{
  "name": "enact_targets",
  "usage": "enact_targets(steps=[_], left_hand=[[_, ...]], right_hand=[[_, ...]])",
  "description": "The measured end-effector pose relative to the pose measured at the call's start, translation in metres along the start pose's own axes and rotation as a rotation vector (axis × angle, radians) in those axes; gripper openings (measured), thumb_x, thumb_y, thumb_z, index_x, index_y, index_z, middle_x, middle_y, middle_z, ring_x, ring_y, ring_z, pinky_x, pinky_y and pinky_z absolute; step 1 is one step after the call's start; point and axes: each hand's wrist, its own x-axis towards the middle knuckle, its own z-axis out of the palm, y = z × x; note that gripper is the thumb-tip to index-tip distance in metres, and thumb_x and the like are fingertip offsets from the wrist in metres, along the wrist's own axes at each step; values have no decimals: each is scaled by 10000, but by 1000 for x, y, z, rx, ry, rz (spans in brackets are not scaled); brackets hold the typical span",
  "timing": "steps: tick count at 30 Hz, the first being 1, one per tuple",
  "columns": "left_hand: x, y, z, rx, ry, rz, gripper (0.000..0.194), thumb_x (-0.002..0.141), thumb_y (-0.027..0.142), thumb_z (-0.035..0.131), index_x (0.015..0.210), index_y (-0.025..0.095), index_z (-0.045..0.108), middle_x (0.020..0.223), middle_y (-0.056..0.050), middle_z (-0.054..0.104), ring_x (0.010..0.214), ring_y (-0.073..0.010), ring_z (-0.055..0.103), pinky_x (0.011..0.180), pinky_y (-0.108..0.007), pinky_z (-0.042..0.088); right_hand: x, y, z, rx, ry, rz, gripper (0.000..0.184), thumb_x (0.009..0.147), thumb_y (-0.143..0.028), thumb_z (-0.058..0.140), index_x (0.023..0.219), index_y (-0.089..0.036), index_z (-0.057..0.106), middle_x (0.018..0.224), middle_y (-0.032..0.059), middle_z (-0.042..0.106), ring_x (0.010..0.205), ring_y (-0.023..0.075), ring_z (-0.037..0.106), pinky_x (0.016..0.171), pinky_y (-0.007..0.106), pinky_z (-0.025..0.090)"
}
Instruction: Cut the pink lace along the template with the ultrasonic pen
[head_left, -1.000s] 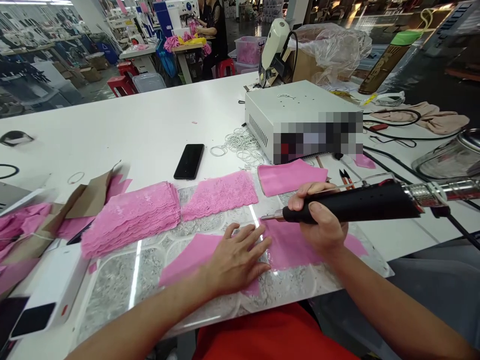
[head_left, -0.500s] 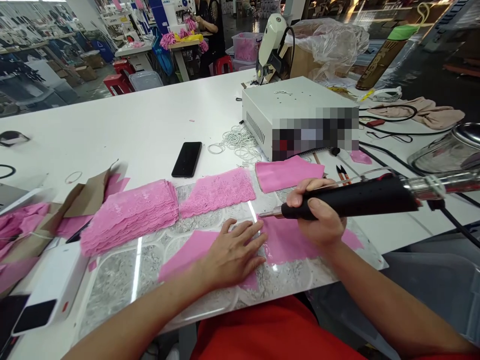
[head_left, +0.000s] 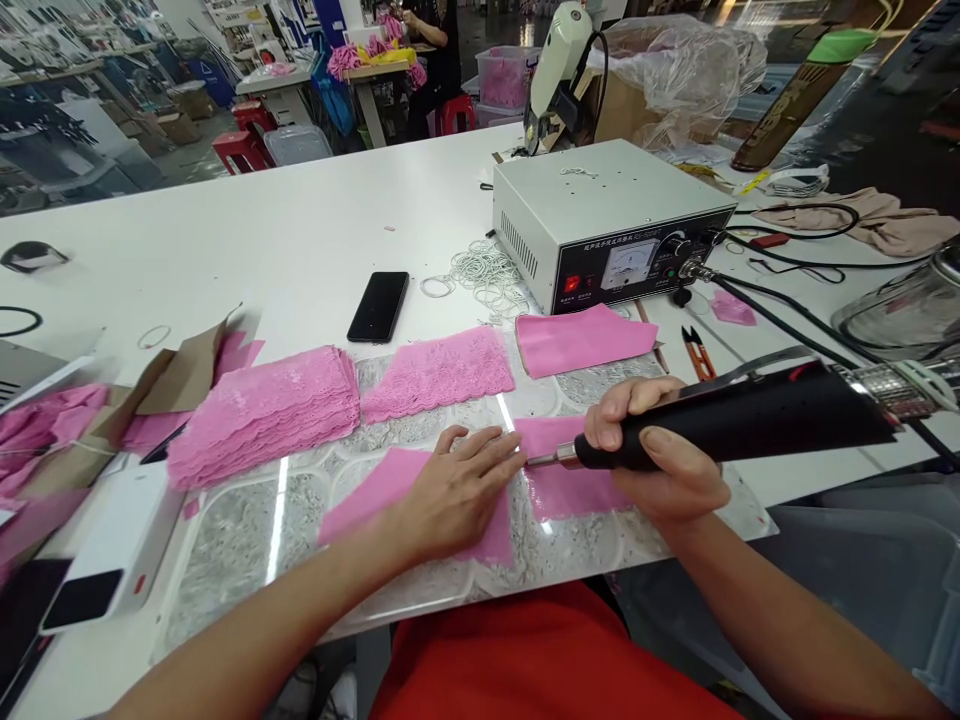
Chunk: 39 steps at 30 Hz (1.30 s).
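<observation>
My left hand [head_left: 457, 490] lies flat with fingers spread on a pink fabric piece [head_left: 375, 495] on a patterned glass plate [head_left: 247, 540]. My right hand [head_left: 660, 450] grips a black hand-held cutting tool [head_left: 750, 420], held nearly level, its metal tip [head_left: 540, 460] pointing left at the fabric's edge beside my left fingertips. A second part of pink fabric [head_left: 570, 490] lies under the tool. The tool's cable runs right, toward a white control box [head_left: 607, 215].
A stack of pink lace [head_left: 262, 410], one lace piece [head_left: 439, 372] and plain pink fabric [head_left: 581, 338] lie behind. A black phone [head_left: 378, 306], elastic loops [head_left: 484, 275], snips [head_left: 697, 352], cardboard [head_left: 180, 378] and a white device [head_left: 105, 550] sit around. Another person works far back.
The tool's tip has moved down and toward me along the fabric, close to my left fingertips. My left hand stays flat on the fabric. The camera has shifted slightly.
</observation>
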Motion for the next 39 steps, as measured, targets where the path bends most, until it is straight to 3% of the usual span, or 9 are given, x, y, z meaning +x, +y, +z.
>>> enact_targets(steps=[14,23,31,39], left_hand=[[2,-5,4,13,8,-36,374,946,112,369,1294,157,499,1366,-83,540,1233,-243,470,917,-436,330],[4,-4,3,41,12,-30,363,940,95,349,1246,169,530,1342,-84,558,1209,-246,485,902,-428,320],[4,-5,3,53,-2,-37,346,953,123,348,1232,186,544,1349,-80,555,1215,-239,479,916,-435,321],[4,-5,2,56,-15,-34,370,935,107,348,1236,192,544,1339,-87,562,1208,-243,484,916,-437,326]], right_hand=[[3,4,6,-131,41,-51,145,708,-300,663,766,-212,563,724,-6,543,491,93,514,457,261,462],[2,3,3,-86,26,-38,130,722,-281,667,796,-209,587,746,-4,555,507,93,519,481,273,469],[-11,-18,0,-82,-77,62,123,750,-295,672,817,-219,603,721,0,539,493,96,496,442,272,450],[-17,-15,3,-94,-100,67,112,770,-297,655,813,-224,582,717,-6,542,494,100,506,438,270,451]])
